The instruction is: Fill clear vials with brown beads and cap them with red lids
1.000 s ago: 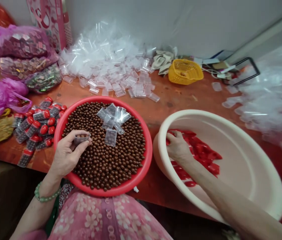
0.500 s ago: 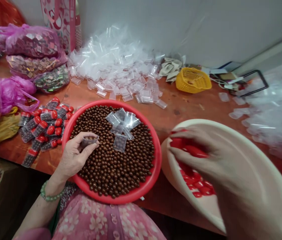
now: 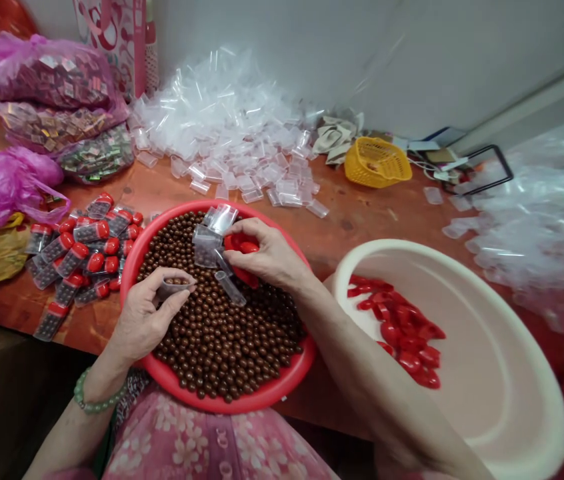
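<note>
Nearest the viewer is a lap in pink flowered cloth (image 3: 187,440), pressed up to the tabletop's edge. Just beyond it sits a round red basin (image 3: 262,400), heaped with shiny brown balls (image 3: 232,353), and both hands work inside its raised rim.

The left hand (image 3: 145,313), with a green bead bracelet (image 3: 95,395) at the wrist, has a nearly closed grip on a small clear tube (image 3: 176,289) lying on its side, with a few brown balls inside. The right hand (image 3: 269,257) has a half-closed grip on several glossy red caps (image 3: 241,245). Empty clear tubes (image 3: 209,243) rest on the balls near the far rim, just beside the right hand's fingers.

To the right, a wide cream basin (image 3: 467,280) holds a scatter of loose red caps (image 3: 405,330), and the right forearm (image 3: 362,360) crosses just beside its rim. To the left, filled tubes with red caps (image 3: 77,257) lie clustered on the orange-red tabletop (image 3: 347,213), touching the red basin's rim.

A strip of tabletop separates the red basin from a large heap of empty clear tubes (image 3: 217,127) farther back. Beyond are a yellow basket (image 3: 377,163), pink bags of shiny packets (image 3: 47,77), and a pale wall (image 3: 362,67).
</note>
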`<state>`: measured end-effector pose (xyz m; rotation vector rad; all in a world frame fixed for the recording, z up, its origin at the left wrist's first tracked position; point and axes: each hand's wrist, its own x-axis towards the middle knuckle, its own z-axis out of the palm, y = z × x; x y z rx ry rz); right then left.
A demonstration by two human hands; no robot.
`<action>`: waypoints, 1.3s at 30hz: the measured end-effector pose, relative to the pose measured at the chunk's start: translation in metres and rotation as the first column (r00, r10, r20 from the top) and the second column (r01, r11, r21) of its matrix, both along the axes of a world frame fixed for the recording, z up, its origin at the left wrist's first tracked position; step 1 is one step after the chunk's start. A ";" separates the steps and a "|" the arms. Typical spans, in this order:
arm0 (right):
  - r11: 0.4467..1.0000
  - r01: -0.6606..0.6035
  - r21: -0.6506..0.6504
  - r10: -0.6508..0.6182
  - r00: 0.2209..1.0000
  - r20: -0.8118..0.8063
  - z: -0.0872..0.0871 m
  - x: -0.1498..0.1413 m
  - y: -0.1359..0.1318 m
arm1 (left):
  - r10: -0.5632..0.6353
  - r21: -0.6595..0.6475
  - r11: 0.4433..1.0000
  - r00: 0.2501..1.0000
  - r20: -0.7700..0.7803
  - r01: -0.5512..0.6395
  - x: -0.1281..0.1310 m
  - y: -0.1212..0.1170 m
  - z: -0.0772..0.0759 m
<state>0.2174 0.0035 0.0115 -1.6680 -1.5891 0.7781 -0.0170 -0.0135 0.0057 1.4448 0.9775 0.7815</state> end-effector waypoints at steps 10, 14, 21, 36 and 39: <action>0.992 -0.065 0.111 0.048 0.988 0.147 -0.008 0.021 -0.031 | -0.020 0.020 1.000 1.000 -0.021 0.021 0.004 -0.001 0.005; 0.983 -0.114 0.145 0.087 0.979 0.182 -0.016 0.022 -0.033 | -0.019 0.041 0.999 1.000 -0.023 0.020 0.006 -0.002 0.007; 0.991 -0.130 0.038 0.127 0.988 0.085 -0.003 0.024 -0.047 | -0.017 0.046 0.999 0.999 -0.035 0.018 0.006 -0.003 0.006; 0.962 -0.216 0.164 0.092 0.828 0.553 0.017 0.003 -0.057 | 0.017 0.034 0.999 1.000 -0.017 -0.016 0.006 -0.004 0.011; 0.952 -0.286 0.112 0.129 0.704 0.698 0.012 -0.006 -0.048 | 0.010 0.007 1.000 1.000 -0.009 -0.010 0.008 -0.005 0.011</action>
